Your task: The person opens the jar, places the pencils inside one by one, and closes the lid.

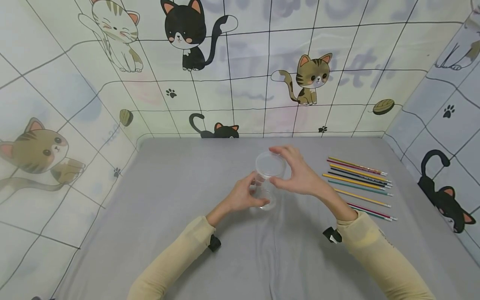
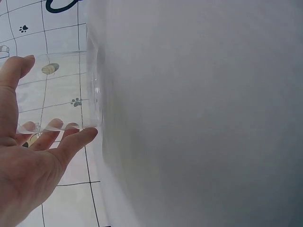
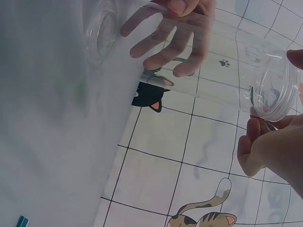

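Note:
A tall clear plastic jar (image 3: 218, 61) stands upright near the middle of the table, its round base on or just over the cloth. My left hand (image 1: 241, 194) grips the lower body, thumb on the near side and fingers round the far side. In the left wrist view that same hand (image 2: 38, 161) has its fingertips against the jar wall (image 2: 61, 92). At the top, my right hand (image 1: 299, 173) holds the transparent round lid (image 1: 271, 165) by its rim, thumb and fingers on opposite sides. The lid sits on or right at the jar's mouth; which one I cannot tell.
Several pencils (image 1: 358, 177) in yellow, black, teal and red lie roughly side by side on the right of the table. A grey cloth (image 1: 180, 175) covers the tabletop. Cat-patterned fabric (image 1: 247, 91) walls in the back and both sides.

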`<state>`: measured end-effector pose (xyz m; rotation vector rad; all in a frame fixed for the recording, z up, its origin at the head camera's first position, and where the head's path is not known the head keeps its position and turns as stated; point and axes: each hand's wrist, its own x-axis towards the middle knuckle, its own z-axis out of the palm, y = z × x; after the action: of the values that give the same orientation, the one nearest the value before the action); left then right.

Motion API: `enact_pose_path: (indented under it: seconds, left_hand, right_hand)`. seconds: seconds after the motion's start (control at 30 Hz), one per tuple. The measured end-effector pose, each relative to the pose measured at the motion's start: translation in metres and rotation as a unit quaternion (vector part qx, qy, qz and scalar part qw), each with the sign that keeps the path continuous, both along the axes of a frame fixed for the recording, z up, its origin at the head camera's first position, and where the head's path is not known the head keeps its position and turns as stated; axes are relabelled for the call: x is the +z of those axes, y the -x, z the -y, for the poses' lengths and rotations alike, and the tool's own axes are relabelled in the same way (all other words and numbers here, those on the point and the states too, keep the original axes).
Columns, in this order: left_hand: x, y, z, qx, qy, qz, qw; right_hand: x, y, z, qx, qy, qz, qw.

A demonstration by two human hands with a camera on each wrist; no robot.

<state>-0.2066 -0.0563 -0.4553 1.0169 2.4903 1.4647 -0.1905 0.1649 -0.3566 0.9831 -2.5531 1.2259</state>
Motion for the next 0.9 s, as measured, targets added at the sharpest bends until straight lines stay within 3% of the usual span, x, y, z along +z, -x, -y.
enact_pose_path:
  seconds: [0.4,0.7,0.9]
  left_hand:
    - [-0.0013,0.0006,0.0009,-0.003,0.001,0.001,1.0]
    - [-0.001,-0.0004,0.0008,0.005,0.008,-0.007,0.9999]
    - [-0.0001,-0.0007,0.0012,0.004,0.007,0.001,1.0]
  right_hand:
    - [0.0006,0.0004,0.0,0.021,0.001,-0.006,0.9998]
    - [0.0007,-0.0001,0.0029,-0.015,0.006,0.006,0.9998]
    - [0.0006,0.0,0.0027,-0.015,0.007,-0.002,0.9999]
